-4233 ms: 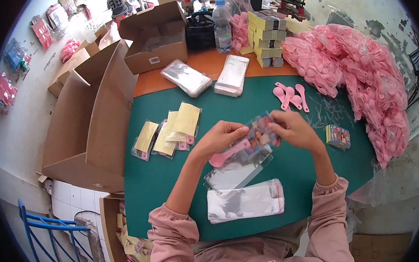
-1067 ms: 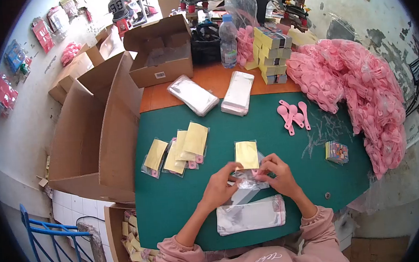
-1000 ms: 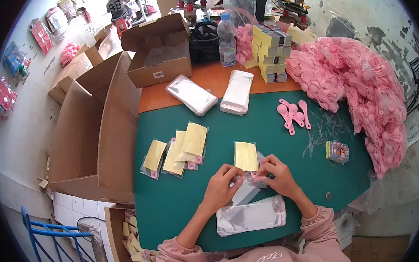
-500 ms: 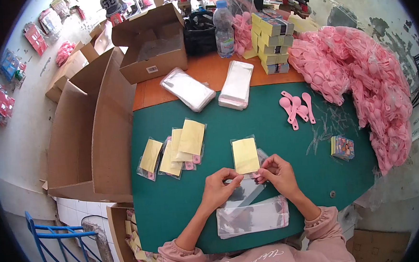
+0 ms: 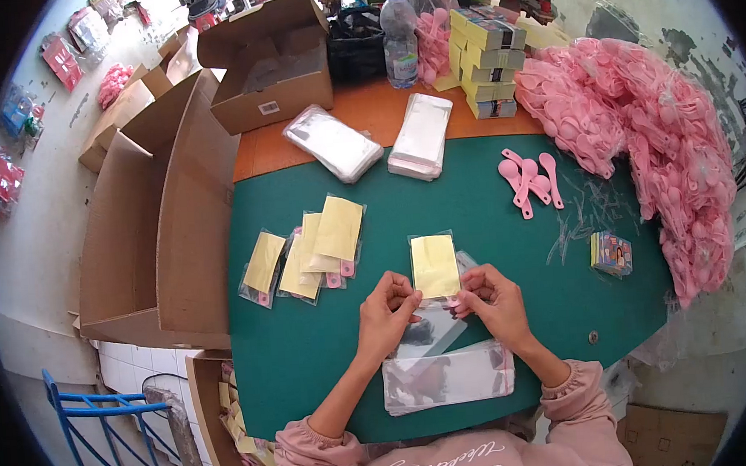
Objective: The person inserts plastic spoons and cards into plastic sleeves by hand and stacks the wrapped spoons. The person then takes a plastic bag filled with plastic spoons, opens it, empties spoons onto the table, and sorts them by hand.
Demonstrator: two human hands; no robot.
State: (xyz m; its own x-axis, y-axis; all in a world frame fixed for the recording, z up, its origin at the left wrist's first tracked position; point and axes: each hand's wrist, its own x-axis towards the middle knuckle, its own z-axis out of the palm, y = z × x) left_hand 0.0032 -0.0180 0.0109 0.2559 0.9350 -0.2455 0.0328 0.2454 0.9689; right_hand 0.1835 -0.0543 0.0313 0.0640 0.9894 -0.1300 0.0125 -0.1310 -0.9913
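Note:
A clear plastic bag with a pale yellow card in it lies in front of me. My left hand pinches the bag's lower left corner between thumb and fingers. At the lower right corner, my right hand grips the same bag, where a bit of pink shows by the fingertips. Under and just below the hands lies a loose clear bag. Closest to my body is a stack of flat clear bags. Several filled bags with yellow cards and pink handle ends lie to the left.
Loose pink spoons and a small card stack lie right of the hands. A big heap of wrapped pink spoons lines the right edge. Bag stacks, a water bottle and card bundles stand behind. Cardboard boxes flank the left.
The view has tilted slightly, so the table things sit a little higher. Both hands stay at the bag's lower edge, with only small finger shifts.

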